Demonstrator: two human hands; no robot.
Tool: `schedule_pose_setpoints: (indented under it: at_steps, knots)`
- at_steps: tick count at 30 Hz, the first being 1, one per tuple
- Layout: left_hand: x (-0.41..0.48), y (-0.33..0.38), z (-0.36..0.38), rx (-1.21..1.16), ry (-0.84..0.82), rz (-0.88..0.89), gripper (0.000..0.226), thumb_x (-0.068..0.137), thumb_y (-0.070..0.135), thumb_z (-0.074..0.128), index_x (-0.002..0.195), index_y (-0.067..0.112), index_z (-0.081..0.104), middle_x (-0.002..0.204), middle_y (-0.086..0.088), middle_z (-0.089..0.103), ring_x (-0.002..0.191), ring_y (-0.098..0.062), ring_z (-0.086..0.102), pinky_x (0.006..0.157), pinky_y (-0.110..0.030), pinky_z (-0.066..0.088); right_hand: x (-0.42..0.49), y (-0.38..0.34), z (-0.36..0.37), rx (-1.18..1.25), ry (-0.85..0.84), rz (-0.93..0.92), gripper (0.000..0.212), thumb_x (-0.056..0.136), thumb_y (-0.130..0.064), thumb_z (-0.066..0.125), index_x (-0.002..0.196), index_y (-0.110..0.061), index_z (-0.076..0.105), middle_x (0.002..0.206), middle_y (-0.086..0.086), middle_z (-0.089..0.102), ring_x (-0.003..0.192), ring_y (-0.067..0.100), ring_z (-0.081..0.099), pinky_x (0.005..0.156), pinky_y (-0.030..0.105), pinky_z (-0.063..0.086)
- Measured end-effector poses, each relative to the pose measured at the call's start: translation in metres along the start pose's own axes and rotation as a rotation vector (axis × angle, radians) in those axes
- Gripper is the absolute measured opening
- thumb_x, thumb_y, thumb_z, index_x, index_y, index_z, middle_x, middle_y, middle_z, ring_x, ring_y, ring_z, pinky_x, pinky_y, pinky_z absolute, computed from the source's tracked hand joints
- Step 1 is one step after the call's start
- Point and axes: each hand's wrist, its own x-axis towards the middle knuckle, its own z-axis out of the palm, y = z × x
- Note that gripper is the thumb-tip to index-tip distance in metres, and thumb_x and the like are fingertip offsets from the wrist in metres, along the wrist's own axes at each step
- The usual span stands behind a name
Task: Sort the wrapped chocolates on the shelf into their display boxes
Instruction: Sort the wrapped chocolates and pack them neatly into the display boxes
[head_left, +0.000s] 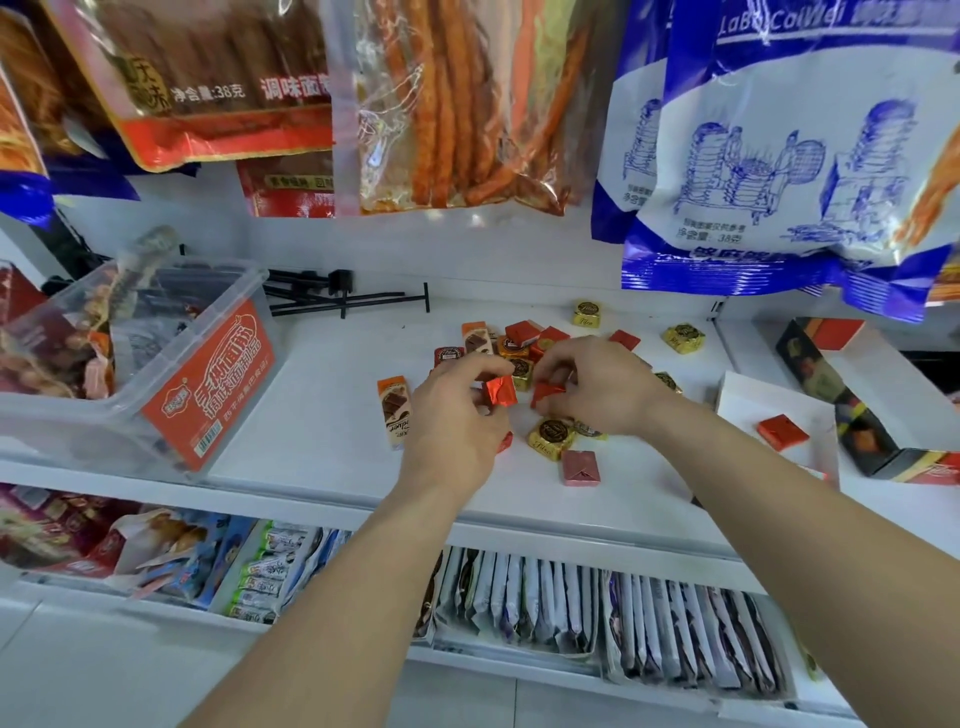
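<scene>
Wrapped chocolates lie scattered on the white shelf (322, 415): red foil squares, gold ones (550, 436), a pink one (581, 467) and an orange bar (395, 410). My left hand (457, 421) pinches a red foil chocolate (500, 391) just above the pile. My right hand (597, 387) pinches another red foil chocolate (548, 393) beside it. One red chocolate (783, 429) lies inside the open white display box (748, 395) at the right. A second, dark printed box (831, 374) lies next to it.
A clear plastic tub (208, 374) of snacks with an orange label stands at the left. Black metal hooks (353, 299) lie at the back. Snack bags (467, 104) hang overhead. Packets fill the lower shelf (571, 608).
</scene>
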Motion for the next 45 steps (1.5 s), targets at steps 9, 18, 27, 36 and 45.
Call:
schedule_pose_setpoints:
  at_steps: [9, 18, 27, 36, 45]
  knots:
    - [-0.001, 0.01, -0.006, -0.07, 0.055, 0.011, 0.025, 0.09, 0.012, 0.069, 0.102, 0.034, 0.072, 0.094, 0.023, 0.068, 0.09, 0.0, 0.062, 0.085, -0.024, 0.052, -0.035, -0.008, -0.009, 0.472, 0.183, -0.094, 0.018, 0.083, -0.015, 0.077, 0.096, -0.028, 0.072, 0.093, -0.012, 0.073, 0.087, -0.001, 0.068, 0.077, 0.016, 0.054]
    - [-0.003, 0.015, -0.012, -0.228, -0.017, -0.014, 0.024, 0.092, 0.019, 0.066, 0.109, 0.035, 0.069, 0.097, 0.017, 0.072, 0.084, 0.003, 0.064, 0.073, -0.011, 0.049, -0.023, -0.024, -0.003, 0.563, 0.185, -0.098, 0.018, 0.079, -0.014, 0.081, 0.092, -0.023, 0.073, 0.088, -0.005, 0.074, 0.083, 0.008, 0.071, 0.081, 0.029, 0.059]
    - [0.005, -0.012, -0.023, -0.002, 0.148, -0.037, 0.022, 0.091, 0.018, 0.065, 0.106, 0.033, 0.068, 0.097, 0.013, 0.071, 0.088, -0.01, 0.066, 0.085, -0.035, 0.055, 0.035, 0.001, 0.006, -0.087, 0.318, -0.101, 0.038, 0.097, -0.032, 0.054, 0.135, -0.029, 0.057, 0.137, -0.006, 0.058, 0.124, 0.02, 0.052, 0.102, 0.035, 0.044]
    - [0.005, -0.019, -0.026, 0.12, 0.134, -0.01, 0.028, 0.089, 0.021, 0.066, 0.114, 0.032, 0.067, 0.107, 0.009, 0.07, 0.095, -0.016, 0.065, 0.086, -0.039, 0.055, 0.025, 0.009, 0.01, -0.17, 0.122, -0.165, 0.032, 0.093, -0.034, 0.062, 0.124, -0.028, 0.065, 0.122, -0.004, 0.065, 0.105, 0.018, 0.06, 0.085, 0.031, 0.05]
    - [0.003, -0.025, -0.034, 0.236, 0.191, -0.03, 0.022, 0.092, 0.024, 0.062, 0.114, 0.029, 0.065, 0.101, 0.005, 0.07, 0.092, -0.019, 0.063, 0.08, -0.038, 0.054, 0.012, -0.032, 0.021, -0.068, 0.048, -0.264, 0.03, 0.1, -0.032, 0.052, 0.128, -0.025, 0.058, 0.137, -0.005, 0.055, 0.125, 0.016, 0.05, 0.103, 0.035, 0.041]
